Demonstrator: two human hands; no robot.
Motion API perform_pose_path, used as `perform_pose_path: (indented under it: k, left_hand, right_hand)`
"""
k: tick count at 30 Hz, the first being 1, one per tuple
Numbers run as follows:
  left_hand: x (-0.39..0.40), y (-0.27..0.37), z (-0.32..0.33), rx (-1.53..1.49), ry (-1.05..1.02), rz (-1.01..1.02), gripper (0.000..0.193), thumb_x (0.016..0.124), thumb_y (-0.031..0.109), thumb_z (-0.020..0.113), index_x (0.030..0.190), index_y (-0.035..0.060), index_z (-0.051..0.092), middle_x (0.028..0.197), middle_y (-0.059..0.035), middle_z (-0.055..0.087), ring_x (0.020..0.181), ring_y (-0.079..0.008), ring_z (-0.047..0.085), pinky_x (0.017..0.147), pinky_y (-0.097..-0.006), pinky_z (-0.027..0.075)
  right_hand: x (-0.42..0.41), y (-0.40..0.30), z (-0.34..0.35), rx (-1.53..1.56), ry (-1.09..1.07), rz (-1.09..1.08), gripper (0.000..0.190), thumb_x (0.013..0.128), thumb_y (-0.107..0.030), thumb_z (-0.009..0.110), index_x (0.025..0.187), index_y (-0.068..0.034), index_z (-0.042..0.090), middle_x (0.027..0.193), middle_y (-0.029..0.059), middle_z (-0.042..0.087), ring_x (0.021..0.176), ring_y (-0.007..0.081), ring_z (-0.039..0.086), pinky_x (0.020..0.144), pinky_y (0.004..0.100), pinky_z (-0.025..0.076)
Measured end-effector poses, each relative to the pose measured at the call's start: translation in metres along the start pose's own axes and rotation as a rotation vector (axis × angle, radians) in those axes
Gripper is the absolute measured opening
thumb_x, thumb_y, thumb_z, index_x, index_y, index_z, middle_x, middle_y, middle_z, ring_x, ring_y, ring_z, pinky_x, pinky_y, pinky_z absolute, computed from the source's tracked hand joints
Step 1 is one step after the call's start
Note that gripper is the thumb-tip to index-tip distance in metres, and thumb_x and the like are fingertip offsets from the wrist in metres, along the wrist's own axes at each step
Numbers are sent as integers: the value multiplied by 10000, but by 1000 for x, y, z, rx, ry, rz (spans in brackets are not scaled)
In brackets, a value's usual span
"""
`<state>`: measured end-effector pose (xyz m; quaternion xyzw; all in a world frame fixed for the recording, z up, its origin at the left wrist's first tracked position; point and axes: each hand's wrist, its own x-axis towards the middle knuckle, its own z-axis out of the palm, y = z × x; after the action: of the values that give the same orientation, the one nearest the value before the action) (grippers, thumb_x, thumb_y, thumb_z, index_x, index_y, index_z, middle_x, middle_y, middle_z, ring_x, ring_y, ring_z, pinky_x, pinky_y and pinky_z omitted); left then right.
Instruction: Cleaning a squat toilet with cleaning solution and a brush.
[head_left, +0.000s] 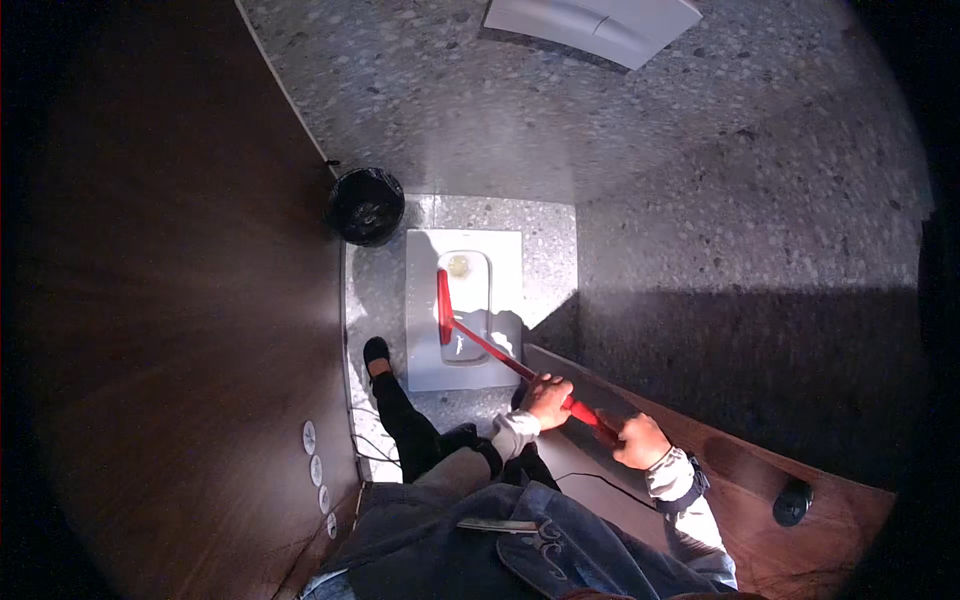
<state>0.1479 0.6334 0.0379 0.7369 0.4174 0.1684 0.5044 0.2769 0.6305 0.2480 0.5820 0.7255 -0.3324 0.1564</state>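
A red long-handled squeegee (495, 351) runs diagonally down toward a white squat toilet (424, 360). My left hand (547, 401) is wrapped around its handle partway along, while my right hand (643, 442) grips the handle near its upper end. The squeegee's long red head (445, 306) appears over the left edge of the toilet's basin (474, 292); whether it touches the ceramic, I cannot tell. A yellowish patch (458, 265) shows at the far end of the basin. Shadow falls across the basin's near half.
A black-lined waste bin (367, 207) stands at the far left corner. Dark brown panelling (225, 262) rises on the left, with speckled stone walls (510, 127) ahead and right. A brown door (735, 487) with a black knob (793, 502) is at lower right. My shoe (376, 349) is beside the toilet.
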Motion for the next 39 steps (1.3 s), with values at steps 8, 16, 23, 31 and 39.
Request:
perform_pose_path:
  k: [8,16,23,31,39]
  left_hand:
    - [12,-34,5,-55,114,-96,282,621,121,579,881,58,488,924,-154,498,857,-359,486,774,-415,395]
    - [-32,17,0,-48,113,40,380,585,197,657,896,89,469,914,-95,496,922,-288,455,824,-406,347]
    - [25,-19,-17,51,-20,-23,327,684,146,561,988,65,469,997,-135,503,961,-337,463,813,-420,383]
    - [-38,22,3,-13,34,23,408,631,195,618,981,71,447,968,-133,488,999,-323,427,826,-427,361]
    - [-4,-17,-13,105,-116,-89,345,654,133,576,981,113,468,1022,-81,492,1011,-292,460,807,-443,386]
  right_hand:
    - [42,9,47,-87,127,57,244,681,-227,598,859,-61,588,591,190,542,568,353,560,498,408,451]
    - [-12,3,22,-106,-43,-15,448,703,-256,577,1125,-117,526,601,180,560,576,330,576,534,409,461]
    - [43,28,31,-157,205,-8,318,700,-255,585,969,-87,612,580,160,561,556,332,573,492,409,458]
    - [-25,-14,18,-56,90,-48,212,682,-257,562,660,-55,623,556,157,559,537,328,577,489,428,464]
    - [19,-1,63,-91,227,41,212,675,-251,600,738,-51,632,527,163,533,488,344,547,460,423,449]
